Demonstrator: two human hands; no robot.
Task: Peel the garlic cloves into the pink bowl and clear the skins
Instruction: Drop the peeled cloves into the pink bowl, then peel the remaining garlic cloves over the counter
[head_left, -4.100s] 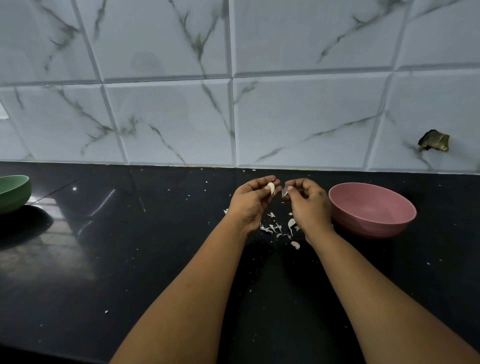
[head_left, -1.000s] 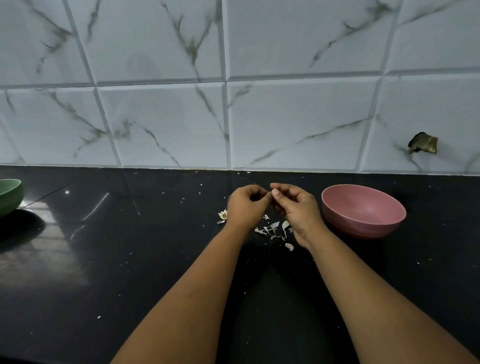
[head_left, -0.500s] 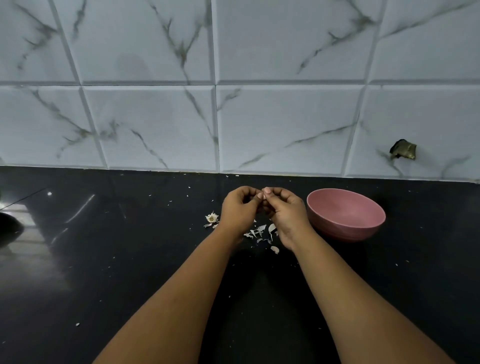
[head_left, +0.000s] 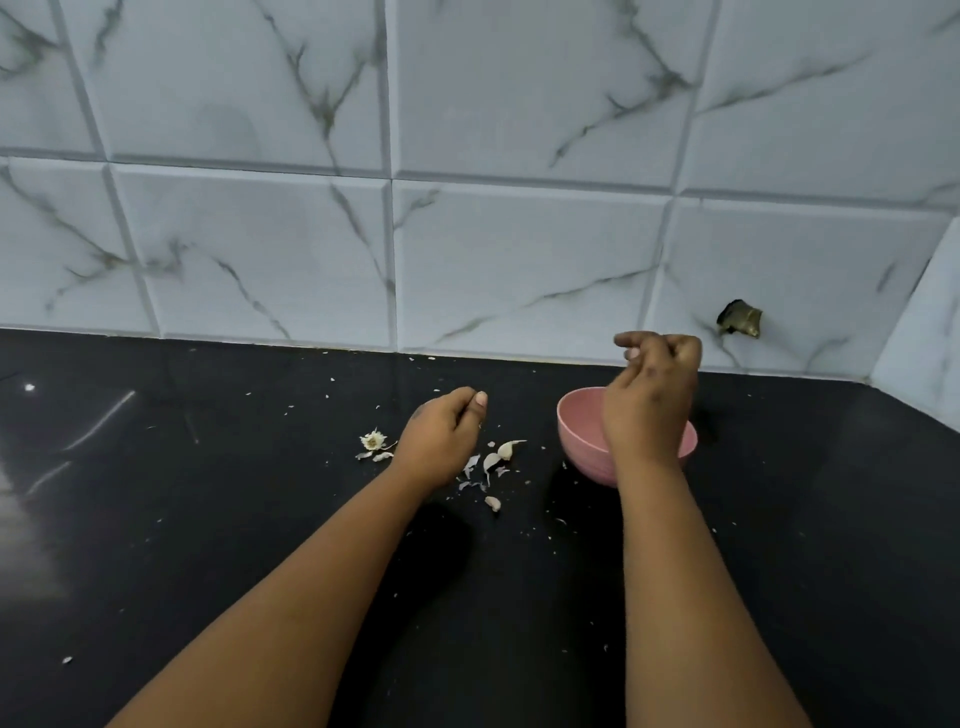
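My right hand (head_left: 647, 410) hovers over the pink bowl (head_left: 576, 441) and hides most of it. Its fingers are curled, and a small pale bit that looks like a garlic clove shows at the fingertips. My left hand (head_left: 441, 439) hangs just above the black counter (head_left: 208, 519), left of the bowl. Its fingers are curled against the thumb, and I see nothing in them. Garlic skins (head_left: 485, 467) and an unpeeled clove (head_left: 509, 447) lie between my hands. The inside of the bowl is hidden.
A dried garlic root end (head_left: 373, 440) with scraps lies left of my left hand. Small skin flecks dot the counter. The marble-tiled wall (head_left: 519, 249) runs along the back, with a brass fitting (head_left: 740, 318) at the right near the corner.
My hands have come apart. The right hand has moved right and up over the pink bowl, while the left stayed by the skins. The view has turned to the right.
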